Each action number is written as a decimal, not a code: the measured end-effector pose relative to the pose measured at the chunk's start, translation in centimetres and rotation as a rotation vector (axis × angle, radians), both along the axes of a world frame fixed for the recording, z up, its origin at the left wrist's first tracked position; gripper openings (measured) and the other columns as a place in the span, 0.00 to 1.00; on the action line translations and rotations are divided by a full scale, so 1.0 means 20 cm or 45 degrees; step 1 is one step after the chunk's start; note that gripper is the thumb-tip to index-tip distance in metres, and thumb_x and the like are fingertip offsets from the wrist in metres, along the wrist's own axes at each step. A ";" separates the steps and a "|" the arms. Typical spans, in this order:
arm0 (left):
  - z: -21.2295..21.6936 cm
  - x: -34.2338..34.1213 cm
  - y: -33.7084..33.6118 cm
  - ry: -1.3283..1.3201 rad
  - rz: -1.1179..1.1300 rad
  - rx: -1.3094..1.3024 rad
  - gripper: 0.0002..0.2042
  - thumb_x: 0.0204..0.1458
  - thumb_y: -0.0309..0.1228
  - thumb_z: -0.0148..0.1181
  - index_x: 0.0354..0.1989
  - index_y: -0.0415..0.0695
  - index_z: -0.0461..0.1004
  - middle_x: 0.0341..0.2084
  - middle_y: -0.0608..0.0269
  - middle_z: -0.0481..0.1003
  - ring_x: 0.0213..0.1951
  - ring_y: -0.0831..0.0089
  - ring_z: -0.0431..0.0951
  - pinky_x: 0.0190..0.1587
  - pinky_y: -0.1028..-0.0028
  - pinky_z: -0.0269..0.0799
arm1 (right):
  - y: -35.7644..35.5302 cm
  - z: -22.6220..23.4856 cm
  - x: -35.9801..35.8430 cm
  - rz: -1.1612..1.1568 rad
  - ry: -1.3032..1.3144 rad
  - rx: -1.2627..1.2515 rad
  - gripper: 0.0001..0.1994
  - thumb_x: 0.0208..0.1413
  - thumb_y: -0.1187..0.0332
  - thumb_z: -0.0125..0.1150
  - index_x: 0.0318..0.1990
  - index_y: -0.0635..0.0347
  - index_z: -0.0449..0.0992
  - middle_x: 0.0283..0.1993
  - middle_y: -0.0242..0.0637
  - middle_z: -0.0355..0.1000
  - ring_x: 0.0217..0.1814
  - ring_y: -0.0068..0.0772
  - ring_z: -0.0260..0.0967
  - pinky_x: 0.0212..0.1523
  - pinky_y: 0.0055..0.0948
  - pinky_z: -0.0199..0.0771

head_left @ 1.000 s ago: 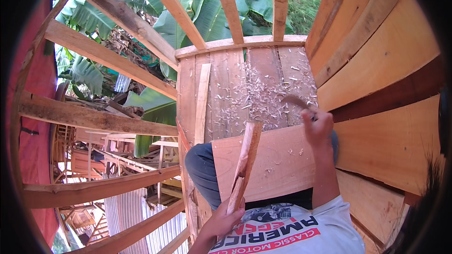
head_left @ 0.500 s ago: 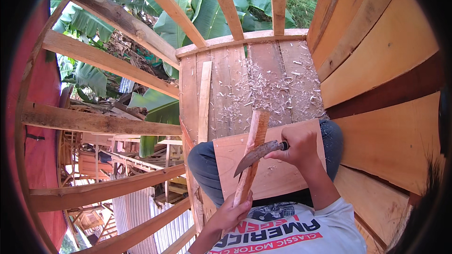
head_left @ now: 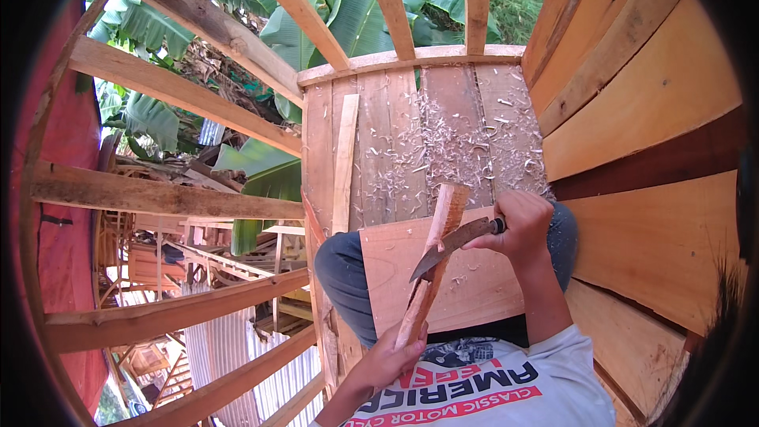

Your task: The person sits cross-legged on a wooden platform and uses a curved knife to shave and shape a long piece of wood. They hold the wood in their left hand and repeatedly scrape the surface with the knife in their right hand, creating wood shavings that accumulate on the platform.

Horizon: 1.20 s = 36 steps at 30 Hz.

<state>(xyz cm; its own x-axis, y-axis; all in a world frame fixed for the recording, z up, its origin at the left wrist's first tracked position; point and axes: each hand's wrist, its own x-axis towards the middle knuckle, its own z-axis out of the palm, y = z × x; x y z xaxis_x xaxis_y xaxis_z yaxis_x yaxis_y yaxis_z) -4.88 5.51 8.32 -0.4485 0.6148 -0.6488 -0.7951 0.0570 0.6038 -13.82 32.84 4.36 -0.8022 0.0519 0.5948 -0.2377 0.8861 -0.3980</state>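
Note:
My left hand [head_left: 393, 360] is wrapped round the lower end of a rough wooden stick [head_left: 447, 207], which slants up and away over my lap. In my right hand [head_left: 523, 223] is the dark handle of a knife [head_left: 460, 242]. Its broad, stained blade lies across the middle of the stick and points down to the left. Beneath both, a flat wooden board [head_left: 482, 289] rests across my thighs, with a few small shavings on it. The blade hides part of the stick.
Curled wood shavings [head_left: 451, 142] cover much of the plank floor [head_left: 320, 134] ahead. A loose narrow strip of wood [head_left: 345, 150] lies at its left. Slatted railings [head_left: 174, 201] stand left and ahead, and a plank wall [head_left: 648, 221] rises close on my right. Banana leaves hang outside.
My right hand and the knife have moved up and to the right. The stick's far end has swung slightly right, while my left hand keeps its hold.

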 end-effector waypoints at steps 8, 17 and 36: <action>-0.02 0.01 -0.03 -0.052 0.000 0.103 0.16 0.55 0.41 0.55 0.37 0.42 0.58 0.22 0.70 0.58 0.19 0.83 0.55 0.19 0.82 0.51 | 0.05 -0.12 -0.05 -0.398 0.019 -0.246 0.36 0.37 0.31 0.60 0.13 0.60 0.60 0.12 0.37 0.58 0.13 0.41 0.59 0.16 0.35 0.57; -0.08 -0.07 -0.07 -0.107 0.114 0.179 0.15 0.56 0.41 0.53 0.37 0.44 0.58 0.21 0.71 0.57 0.19 0.83 0.56 0.20 0.83 0.52 | -0.07 -0.01 0.05 0.045 -0.284 -0.383 0.34 0.42 0.33 0.58 0.14 0.60 0.66 0.10 0.39 0.58 0.13 0.42 0.62 0.16 0.34 0.58; 0.00 -0.05 0.02 0.300 -0.149 -0.273 0.13 0.55 0.33 0.53 0.42 0.38 0.62 0.27 0.66 0.62 0.29 0.78 0.62 0.33 0.76 0.61 | -0.04 -0.05 0.07 -0.232 -0.342 -0.310 0.34 0.37 0.31 0.58 0.14 0.58 0.66 0.11 0.38 0.61 0.15 0.43 0.64 0.17 0.34 0.60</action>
<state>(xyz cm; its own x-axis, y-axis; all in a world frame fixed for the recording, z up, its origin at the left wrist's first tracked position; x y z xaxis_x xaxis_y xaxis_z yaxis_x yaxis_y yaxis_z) -5.85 5.86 8.37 -0.5362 0.5318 -0.6555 -0.6157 0.2848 0.7347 -12.44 32.12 3.34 -0.8920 0.3213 0.3180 0.0556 0.7761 -0.6281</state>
